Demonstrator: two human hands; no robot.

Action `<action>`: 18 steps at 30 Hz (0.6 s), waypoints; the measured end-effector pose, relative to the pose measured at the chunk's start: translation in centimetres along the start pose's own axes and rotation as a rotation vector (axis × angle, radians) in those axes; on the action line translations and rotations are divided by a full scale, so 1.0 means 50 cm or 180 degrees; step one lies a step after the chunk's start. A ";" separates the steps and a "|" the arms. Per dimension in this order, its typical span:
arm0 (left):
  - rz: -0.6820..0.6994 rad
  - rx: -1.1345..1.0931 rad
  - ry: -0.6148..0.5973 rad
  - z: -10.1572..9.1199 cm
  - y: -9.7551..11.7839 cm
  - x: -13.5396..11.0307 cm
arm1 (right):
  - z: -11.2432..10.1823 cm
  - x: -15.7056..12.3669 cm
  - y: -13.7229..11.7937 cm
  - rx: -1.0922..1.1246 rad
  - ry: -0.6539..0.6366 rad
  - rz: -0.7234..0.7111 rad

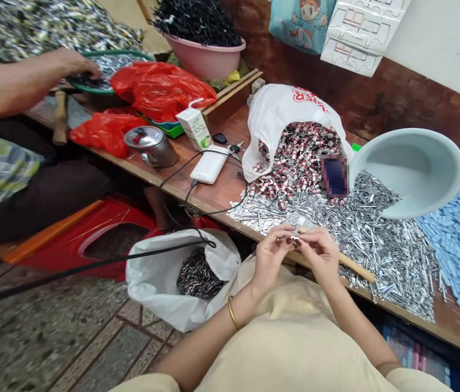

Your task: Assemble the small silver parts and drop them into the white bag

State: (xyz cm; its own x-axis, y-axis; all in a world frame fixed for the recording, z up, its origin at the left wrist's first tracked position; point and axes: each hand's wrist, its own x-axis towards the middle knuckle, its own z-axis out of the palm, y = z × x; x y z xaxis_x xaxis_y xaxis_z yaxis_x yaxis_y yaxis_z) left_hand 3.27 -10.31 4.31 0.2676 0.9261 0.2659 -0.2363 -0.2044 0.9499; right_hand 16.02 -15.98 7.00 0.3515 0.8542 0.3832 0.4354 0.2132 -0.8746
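Observation:
My left hand (271,255) and my right hand (318,251) meet over the table's front edge, fingertips pinched together. Between them is a small silvery part (295,238), mostly hidden by the fingers. A tool with a wooden handle (356,267) lies beneath my right hand, on a heap of small metal parts (393,267). Behind my hands, small red-and-white pieces with metal rings (295,155) spill from a white plastic bag (268,117). A blurred-out dark rectangular item (335,177) rests against them.
A pale basin (429,163) tilts over the metal parts, beside light blue strips (458,250). Left of the heap are a white power bank (210,164), a drink carton (194,128) and a steel mug (152,147). Below hangs a lined sack (152,277). Another person's hand (78,65) reaches into a green-rimmed basin.

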 end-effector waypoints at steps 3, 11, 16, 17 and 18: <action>-0.0402 -0.0113 -0.0109 0.002 -0.018 -0.015 | 0.006 -0.016 0.039 0.0273 -0.0154 0.0564; -0.1100 0.0227 -0.0035 -0.109 -0.075 0.041 | -0.224 0.082 0.188 -0.1903 0.0013 0.0539; -0.1293 0.0287 -0.0048 -0.114 -0.107 0.060 | -0.226 0.108 0.247 -0.2372 -0.0429 0.0530; -0.1326 0.0291 -0.0086 -0.114 -0.108 0.061 | -0.220 0.108 0.251 -0.2355 -0.0462 0.0565; -0.1361 0.0296 -0.0130 -0.116 -0.108 0.063 | -0.216 0.107 0.252 -0.2275 -0.0462 0.0597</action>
State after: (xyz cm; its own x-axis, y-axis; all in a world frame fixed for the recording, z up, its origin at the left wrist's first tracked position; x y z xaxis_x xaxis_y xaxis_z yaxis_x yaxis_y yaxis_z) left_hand -0.02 -4.45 -0.94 0.3601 0.9208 -0.1499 -0.0118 0.1651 0.9862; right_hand 32.33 -13.84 1.26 0.3816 0.9103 0.1605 0.8282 -0.2596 -0.4967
